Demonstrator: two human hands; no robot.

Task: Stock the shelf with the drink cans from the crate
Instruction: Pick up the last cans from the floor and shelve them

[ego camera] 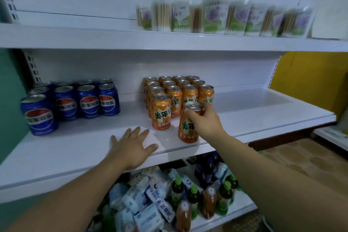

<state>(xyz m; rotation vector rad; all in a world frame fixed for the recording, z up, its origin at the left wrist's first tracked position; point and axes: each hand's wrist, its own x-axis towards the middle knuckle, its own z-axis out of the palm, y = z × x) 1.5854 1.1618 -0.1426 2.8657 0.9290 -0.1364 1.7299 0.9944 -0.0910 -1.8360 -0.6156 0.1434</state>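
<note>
The right hand [205,118] grips an orange aluminium drink can [187,130] by its top, aligning it with the matching rows [175,90] on the white metal shelf [75,149]. The left hand [131,143] rests flat, fingers [138,131] spread, likely bracing.

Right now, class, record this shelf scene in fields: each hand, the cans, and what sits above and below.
left hand: flat, fingers spread, resting on the middle shelf
right hand: grips the top of an orange can, upright near the shelf's front edge
orange cans: rows behind the held one
blue cans: group at the shelf's left
above: blurred green-and-purple packets
below: bottles and pale packets
</note>
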